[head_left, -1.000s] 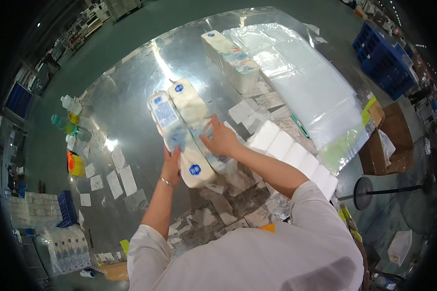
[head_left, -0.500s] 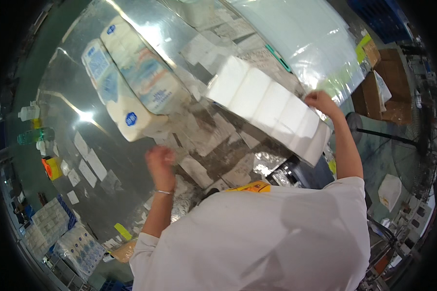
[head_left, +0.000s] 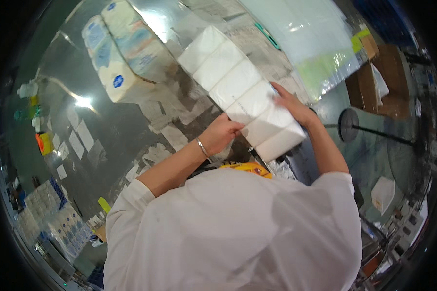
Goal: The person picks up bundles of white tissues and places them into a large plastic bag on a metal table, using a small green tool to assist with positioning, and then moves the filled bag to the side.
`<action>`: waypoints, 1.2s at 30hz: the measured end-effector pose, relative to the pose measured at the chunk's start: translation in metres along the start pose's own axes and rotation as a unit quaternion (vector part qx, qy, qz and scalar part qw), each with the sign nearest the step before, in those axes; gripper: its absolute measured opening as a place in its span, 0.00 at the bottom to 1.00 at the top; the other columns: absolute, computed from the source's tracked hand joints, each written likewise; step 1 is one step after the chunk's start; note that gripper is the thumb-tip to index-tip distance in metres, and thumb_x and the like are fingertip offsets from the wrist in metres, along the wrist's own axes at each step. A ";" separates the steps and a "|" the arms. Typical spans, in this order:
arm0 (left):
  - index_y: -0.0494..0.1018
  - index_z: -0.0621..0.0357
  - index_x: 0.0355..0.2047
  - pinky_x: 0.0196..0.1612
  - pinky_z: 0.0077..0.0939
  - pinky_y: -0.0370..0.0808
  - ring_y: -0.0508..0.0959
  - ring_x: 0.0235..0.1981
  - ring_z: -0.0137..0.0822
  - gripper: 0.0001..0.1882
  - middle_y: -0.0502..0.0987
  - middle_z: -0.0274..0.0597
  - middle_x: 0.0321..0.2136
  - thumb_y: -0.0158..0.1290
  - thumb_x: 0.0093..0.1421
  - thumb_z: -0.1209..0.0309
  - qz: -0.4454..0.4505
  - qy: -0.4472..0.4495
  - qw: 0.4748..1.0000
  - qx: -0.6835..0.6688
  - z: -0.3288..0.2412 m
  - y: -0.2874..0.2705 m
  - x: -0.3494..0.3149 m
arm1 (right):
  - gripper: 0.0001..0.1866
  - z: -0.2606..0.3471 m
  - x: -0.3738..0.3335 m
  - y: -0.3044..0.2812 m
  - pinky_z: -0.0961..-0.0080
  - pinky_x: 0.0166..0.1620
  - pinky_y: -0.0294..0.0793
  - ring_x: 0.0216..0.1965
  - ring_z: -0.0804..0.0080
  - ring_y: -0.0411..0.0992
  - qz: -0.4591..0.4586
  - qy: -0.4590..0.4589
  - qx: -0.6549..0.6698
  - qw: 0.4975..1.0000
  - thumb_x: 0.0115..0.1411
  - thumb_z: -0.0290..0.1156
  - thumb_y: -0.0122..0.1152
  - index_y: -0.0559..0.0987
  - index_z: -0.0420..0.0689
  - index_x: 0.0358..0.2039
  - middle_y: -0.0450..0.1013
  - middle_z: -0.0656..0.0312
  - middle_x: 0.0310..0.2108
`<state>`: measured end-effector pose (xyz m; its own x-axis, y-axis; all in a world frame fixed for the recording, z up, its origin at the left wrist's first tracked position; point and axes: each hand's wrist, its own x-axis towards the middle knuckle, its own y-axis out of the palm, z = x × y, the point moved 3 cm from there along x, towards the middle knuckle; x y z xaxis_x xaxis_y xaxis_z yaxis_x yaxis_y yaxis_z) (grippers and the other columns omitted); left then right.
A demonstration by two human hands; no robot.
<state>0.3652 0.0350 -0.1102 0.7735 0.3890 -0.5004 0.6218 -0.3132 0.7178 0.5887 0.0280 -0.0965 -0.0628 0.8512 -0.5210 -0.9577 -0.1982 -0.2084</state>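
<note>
A long row of white tissue packs point(head_left: 238, 82) lies slantwise across the middle of the table, its near end close to my body. My left hand point(head_left: 222, 133) grips its left side near that end, thumb over the top edge. On the opposite side, my right hand point(head_left: 292, 104) clasps the row, with the fingers bent over its edge and top. The packs sit between both hands. Two long printed tissue packages point(head_left: 136, 46) rest side by side to the far left.
Flat clear plastic bags point(head_left: 301, 34) are stacked at the far right, beside a green-handled tool point(head_left: 267, 36). Paper scraps point(head_left: 175, 138) cover part of the metal table point(head_left: 116, 140). Off its right side stands an open cardboard box point(head_left: 395, 82).
My left hand has come right from over the table and taken hold of the tissue row. My right hand has shifted from its corner onto its side. The row now lies further left.
</note>
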 end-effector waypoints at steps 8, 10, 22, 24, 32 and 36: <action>0.53 0.61 0.55 0.54 0.28 0.59 0.63 0.52 0.35 0.26 0.60 0.41 0.53 0.45 0.56 0.74 -0.149 0.224 0.962 0.048 -0.087 -0.018 -0.020 | 0.44 0.142 0.055 0.009 0.71 0.51 0.60 0.50 0.57 0.63 -0.076 -0.155 -0.088 0.981 0.39 0.42 0.60 0.56 0.41 0.56 0.61 0.44 0.51; 0.55 0.61 0.54 0.55 0.28 0.58 0.62 0.53 0.37 0.25 0.60 0.42 0.53 0.46 0.56 0.73 -0.237 0.289 0.908 0.189 -0.111 -0.021 -0.046 | 0.45 0.182 0.079 0.022 0.70 0.46 0.66 0.46 0.53 0.66 -0.094 -0.173 -0.165 0.967 0.37 0.46 0.60 0.57 0.41 0.55 0.63 0.44 0.48; 0.65 0.53 0.50 0.53 0.52 0.54 0.60 0.53 0.54 0.30 0.63 0.48 0.51 0.51 0.49 0.52 -0.599 0.241 0.255 0.720 -0.196 -0.124 -0.097 | 0.43 0.268 0.273 0.097 0.63 0.50 0.62 0.49 0.52 0.63 0.040 -0.262 -0.226 0.937 0.44 0.50 0.59 0.58 0.38 0.55 0.63 0.45 0.48; 0.66 0.53 0.49 0.53 0.51 0.55 0.60 0.53 0.55 0.29 0.64 0.47 0.51 0.50 0.49 0.52 -0.570 0.289 0.259 0.724 -0.205 -0.136 -0.089 | 0.36 0.282 0.314 0.059 0.63 0.52 0.60 0.52 0.53 0.60 -0.210 -0.383 -0.272 0.857 0.46 0.44 0.59 0.61 0.39 0.53 0.62 0.47 0.50; 0.66 0.52 0.49 0.54 0.44 0.57 0.63 0.53 0.48 0.29 0.67 0.43 0.49 0.53 0.47 0.53 -0.536 0.310 0.261 0.740 -0.251 -0.133 -0.086 | 0.49 0.282 0.353 0.016 0.59 0.49 0.63 0.49 0.51 0.61 -0.295 -0.170 -0.446 0.828 0.41 0.54 0.59 0.52 0.41 0.59 0.63 0.43 0.46; 0.67 0.54 0.48 0.55 0.44 0.57 0.63 0.52 0.50 0.29 0.67 0.45 0.49 0.52 0.48 0.52 -0.508 0.297 0.279 0.758 -0.265 -0.172 -0.075 | 0.49 0.251 0.309 0.046 0.57 0.45 0.65 0.47 0.51 0.63 -0.243 -0.193 -0.431 0.847 0.41 0.57 0.58 0.54 0.38 0.57 0.65 0.44 0.43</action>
<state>0.1679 0.2899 -0.0680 0.2257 0.8791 0.4198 0.1679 0.3893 -0.9057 0.4546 0.4032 -0.0594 0.0334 0.9967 0.0737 -0.3459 0.0807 -0.9348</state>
